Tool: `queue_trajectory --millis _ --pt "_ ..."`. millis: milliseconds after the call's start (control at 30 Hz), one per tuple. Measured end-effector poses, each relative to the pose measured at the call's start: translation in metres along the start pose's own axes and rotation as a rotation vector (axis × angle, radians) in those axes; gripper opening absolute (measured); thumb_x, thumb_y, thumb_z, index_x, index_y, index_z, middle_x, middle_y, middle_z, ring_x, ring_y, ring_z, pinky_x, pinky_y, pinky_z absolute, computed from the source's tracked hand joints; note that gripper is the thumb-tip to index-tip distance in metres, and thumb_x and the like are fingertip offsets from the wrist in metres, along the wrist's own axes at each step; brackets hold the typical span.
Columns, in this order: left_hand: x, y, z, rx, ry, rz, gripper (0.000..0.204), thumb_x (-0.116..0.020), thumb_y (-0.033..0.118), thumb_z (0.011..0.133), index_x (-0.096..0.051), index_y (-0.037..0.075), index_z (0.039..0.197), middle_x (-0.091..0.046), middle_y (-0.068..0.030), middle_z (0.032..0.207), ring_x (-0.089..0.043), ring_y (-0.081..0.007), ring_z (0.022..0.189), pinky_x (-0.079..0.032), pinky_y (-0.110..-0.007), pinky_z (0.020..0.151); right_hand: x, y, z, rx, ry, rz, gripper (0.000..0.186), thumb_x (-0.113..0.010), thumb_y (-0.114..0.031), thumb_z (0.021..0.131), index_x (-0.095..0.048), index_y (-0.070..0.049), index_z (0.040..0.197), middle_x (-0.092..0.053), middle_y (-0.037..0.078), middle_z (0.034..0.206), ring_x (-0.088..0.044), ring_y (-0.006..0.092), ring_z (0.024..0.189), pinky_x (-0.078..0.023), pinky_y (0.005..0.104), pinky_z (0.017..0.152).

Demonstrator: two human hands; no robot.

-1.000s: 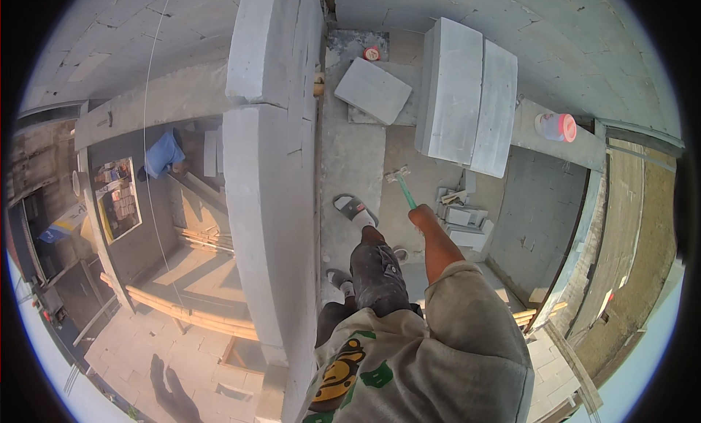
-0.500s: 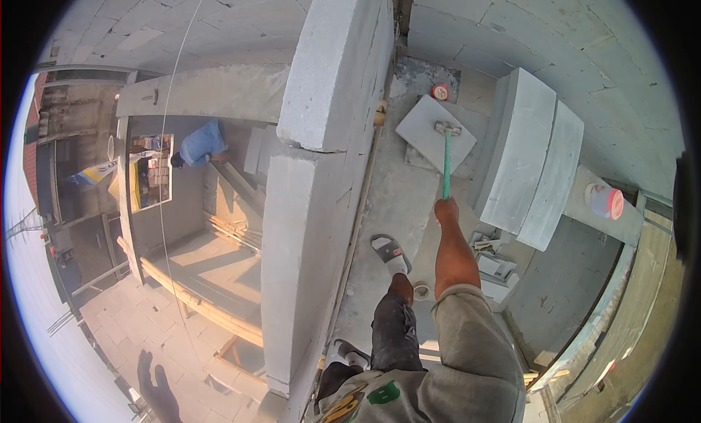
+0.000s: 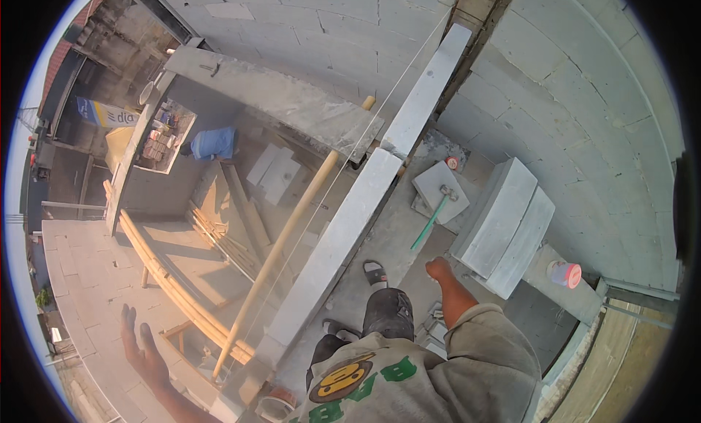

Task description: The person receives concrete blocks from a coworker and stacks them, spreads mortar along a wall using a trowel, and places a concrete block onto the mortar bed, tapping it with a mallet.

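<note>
A hammer with a green handle and a grey metal head lies with its head on a pale slab. Its handle slants toward me, off the slab's near side. My right hand is curled closed a short way from the handle's end, apart from it, and I see nothing in it. To its right stand two large pale blocks side by side. Over on the far side of the low block wall, at lower left, my left hand is raised with fingers apart, holding nothing.
A thin string runs along the wall. Beyond it, bamboo poles and a blue bundle lie lower down. A small red-and-white tub stands behind the slab. A clear bucket with a pink lid sits on a ledge at right.
My right hand has let go of the hammer's handle and drawn back; the hammer now rests on the slab. My left hand has come further into view. The whole view has turned.
</note>
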State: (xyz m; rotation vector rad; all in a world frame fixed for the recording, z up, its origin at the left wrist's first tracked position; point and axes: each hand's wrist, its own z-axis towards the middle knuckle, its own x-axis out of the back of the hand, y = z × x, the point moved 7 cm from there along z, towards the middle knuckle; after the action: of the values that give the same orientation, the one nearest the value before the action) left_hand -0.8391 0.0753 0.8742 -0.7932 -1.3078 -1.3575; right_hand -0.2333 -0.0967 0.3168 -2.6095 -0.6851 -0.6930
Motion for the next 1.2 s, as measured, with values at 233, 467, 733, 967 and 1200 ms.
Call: queue_trajectory --millis 233,467,733,967,1200 --pt "0.117 -0.168 -0.159 0.401 0.633 -0.228 0.030 -0.052 0.023 0.098 -0.067 0.000 0.109 -0.063 -0.0079 0.103 -0.059 -0.0175 0.093 -0.047 -0.031 0.085 0.162 -0.046 -0.081 0.200 0.723 0.122 0.038 -0.046 -0.028 0.095 -0.065 0.004 0.087 -0.066 0.024 0.077 -0.066 0.0389 0.075 -0.050 0.0472 0.069" --pt "0.181 -0.317 -0.390 0.931 1.128 -0.146 0.033 -0.059 0.027 0.092 -0.068 -0.001 0.107 -0.058 -0.0023 0.087 -0.053 -0.0128 0.077 -0.046 -0.028 0.071 0.247 -0.190 -0.235 0.570 0.994 0.579 0.027 -0.048 -0.022 0.088 -0.061 -0.001 0.098 -0.058 0.008 0.072 -0.057 0.0180 0.057 -0.047 0.0309 0.049" --pt "0.081 -0.426 -0.644 1.401 1.159 -0.367 0.033 -0.064 0.007 0.084 -0.060 -0.002 0.115 -0.047 0.0032 0.080 -0.044 -0.0047 0.068 -0.039 -0.022 0.061 0.158 -0.481 -0.448 1.283 0.704 0.344 0.029 -0.058 -0.031 0.094 -0.063 -0.003 0.098 -0.055 0.003 0.072 -0.055 0.0127 0.065 -0.050 0.0282 0.065" --pt "-0.093 -0.380 -0.793 1.747 1.153 -0.618 0.036 -0.060 0.014 0.088 -0.059 -0.003 0.119 -0.066 -0.0116 0.097 -0.063 -0.0163 0.076 -0.049 -0.027 0.066 -0.094 -0.593 -0.692 1.870 0.342 -0.121 0.029 -0.054 -0.029 0.098 -0.062 -0.002 0.101 -0.047 -0.001 0.070 -0.046 0.0091 0.067 -0.040 0.0263 0.064" --pt "-0.201 -0.412 -0.874 1.981 1.338 -0.744 0.036 -0.059 0.017 0.088 -0.060 -0.002 0.118 -0.066 -0.0098 0.095 -0.063 -0.0162 0.078 -0.049 -0.028 0.070 -0.390 -0.506 -0.957 2.218 -0.419 -0.935 0.030 -0.057 -0.031 0.094 -0.059 -0.002 0.089 -0.049 0.002 0.069 -0.046 0.0101 0.064 -0.039 0.0261 0.060"
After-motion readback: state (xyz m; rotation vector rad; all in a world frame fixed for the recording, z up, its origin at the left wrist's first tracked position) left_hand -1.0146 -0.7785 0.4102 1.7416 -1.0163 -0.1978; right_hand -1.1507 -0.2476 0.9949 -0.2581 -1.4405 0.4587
